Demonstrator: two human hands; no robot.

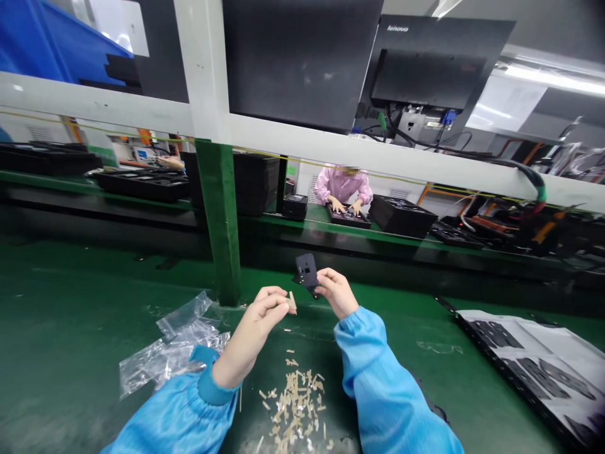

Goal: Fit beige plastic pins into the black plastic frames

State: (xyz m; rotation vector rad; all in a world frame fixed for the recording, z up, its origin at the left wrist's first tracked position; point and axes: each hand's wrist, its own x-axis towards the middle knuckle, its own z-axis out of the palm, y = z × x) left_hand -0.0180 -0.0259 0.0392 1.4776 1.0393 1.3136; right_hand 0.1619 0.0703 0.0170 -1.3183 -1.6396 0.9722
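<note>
And the dark plate (307, 268) is held up by one edge only, pinched between thumb and fingers of the right hand (338, 295); should that light grip be loosened, it could well be dropped. Just beside it, a pale strip (292, 301) is pinched in the left hand (259, 325), so slight that it might be torn, or lost among the heap of scraps (297, 403) strewn below the hands. A stray bit could easily be caught on a blue sleeve (392, 372)! The green worktop (70, 315) is scuffed; crumpled clear bags (179, 347) are spread left of the left hand, and well right of the right hand a lined tray (562, 343) is laden with dark flat pieces (496, 334). Far beyond the hands, a black case (350, 219) is touched by a pink-sleeved co-worker (343, 183), with a monitor (439, 69) mounted above.
</note>
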